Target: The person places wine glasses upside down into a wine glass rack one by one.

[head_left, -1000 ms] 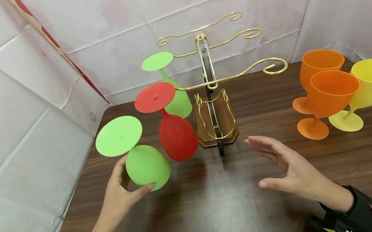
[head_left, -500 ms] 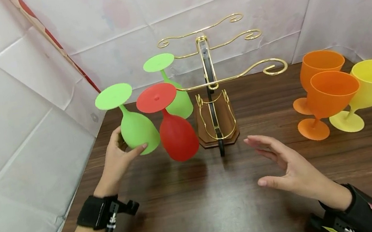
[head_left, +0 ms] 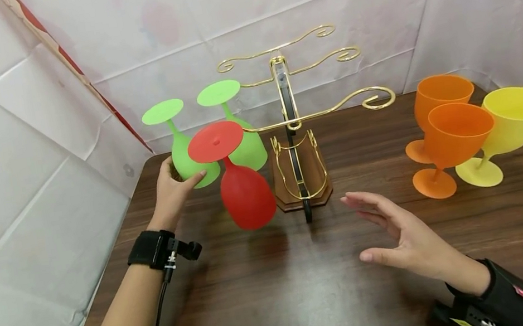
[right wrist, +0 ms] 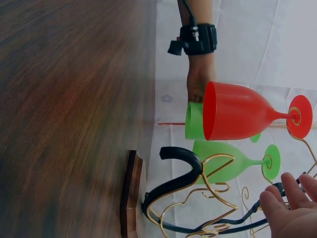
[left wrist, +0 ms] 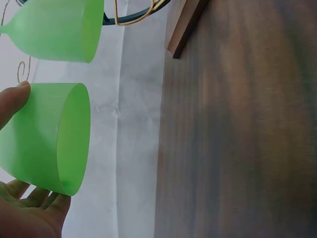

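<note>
My left hand (head_left: 171, 193) grips the bowl of a green goblet (head_left: 182, 153) near its rim. The goblet is upside down, foot upward, above the table; in the left wrist view thumb and fingers lie on opposite sides of its bowl (left wrist: 34, 134). To its right, a red goblet (head_left: 248, 199) hangs inverted from the front arm of a gold-and-black goblet rack (head_left: 287, 103). Behind the red one, a second green goblet (head_left: 250, 150) hangs from a middle arm. My right hand (head_left: 407, 240) holds nothing, fingers apart, right of the rack's front.
Two orange goblets (head_left: 457, 136) and a yellow goblet (head_left: 519, 119) stand upright at the right of the dark wooden table (head_left: 286, 294). The rack's wooden base (head_left: 311, 172) sits near the back. White cloth (head_left: 130, 30) walls off the back and sides.
My left hand has carried the green goblet away from me, toward the back and slightly right, beside the hanging green one. My right hand stays nearly still.
</note>
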A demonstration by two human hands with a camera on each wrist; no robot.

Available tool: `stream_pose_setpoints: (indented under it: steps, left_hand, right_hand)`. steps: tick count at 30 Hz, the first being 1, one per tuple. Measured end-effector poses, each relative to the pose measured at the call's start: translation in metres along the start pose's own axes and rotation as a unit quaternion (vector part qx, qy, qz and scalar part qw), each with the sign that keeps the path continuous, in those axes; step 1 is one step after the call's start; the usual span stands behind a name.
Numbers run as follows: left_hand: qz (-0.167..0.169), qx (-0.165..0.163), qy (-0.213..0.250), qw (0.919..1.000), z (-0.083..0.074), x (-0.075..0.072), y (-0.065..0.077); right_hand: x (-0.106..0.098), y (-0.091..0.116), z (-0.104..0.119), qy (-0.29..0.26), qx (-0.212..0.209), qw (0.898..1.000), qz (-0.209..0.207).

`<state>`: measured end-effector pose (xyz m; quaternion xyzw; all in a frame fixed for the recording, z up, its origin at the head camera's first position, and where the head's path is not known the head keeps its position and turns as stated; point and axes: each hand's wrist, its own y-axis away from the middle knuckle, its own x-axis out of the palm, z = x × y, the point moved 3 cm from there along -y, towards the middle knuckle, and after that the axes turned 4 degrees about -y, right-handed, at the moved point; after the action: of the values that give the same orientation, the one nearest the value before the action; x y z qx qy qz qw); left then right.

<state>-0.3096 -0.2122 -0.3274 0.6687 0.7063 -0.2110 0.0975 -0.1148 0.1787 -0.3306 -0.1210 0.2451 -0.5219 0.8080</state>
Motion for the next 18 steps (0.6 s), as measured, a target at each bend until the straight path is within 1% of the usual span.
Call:
stream_pose_setpoints:
  steps: [2,5,7,10,12,13,16,18]
  left_hand:
    - [0.003,0.007,-0.008,0.9999,-0.005,0.001,-0.005]
    - [0.013,0.024,0.007,0.9996,-0.017,0.004,-0.011]
    - [0.021,0.029,0.015,0.9992,-0.026,0.006,-0.014]
    - [0.027,0.039,0.017,0.9987,-0.038,0.008,-0.017]
    - [0.029,0.048,0.012,0.9983,-0.042,0.011,-0.02]
    - [0.029,0.054,0.009,0.9981,-0.044,0.012,-0.023]
    - [0.025,0.064,0.005,0.9976,-0.036,0.016,-0.039]
    - [0.024,0.06,0.006,0.9979,-0.029,0.018,-0.048]
  right_hand:
    - [0.0,0.0,0.0,0.0,0.0,1.0,-0.001]
    - [0.0,-0.001,-0.001,0.003,0.001,1.0,-0.003]
    - [-0.001,0.0,-0.001,0.004,0.001,1.0,-0.004]
    - [-0.002,0.0,-0.002,0.006,-0.002,1.0,-0.005]
    - [-0.003,0.0,-0.002,0.006,0.001,1.0,-0.006]
    - [-0.004,0.0,-0.002,0.006,0.003,1.0,-0.007]
    - [-0.006,0.0,-0.001,0.007,0.007,1.0,-0.008]
    - [-0.007,0.001,-0.002,0.009,0.005,1.0,-0.009]
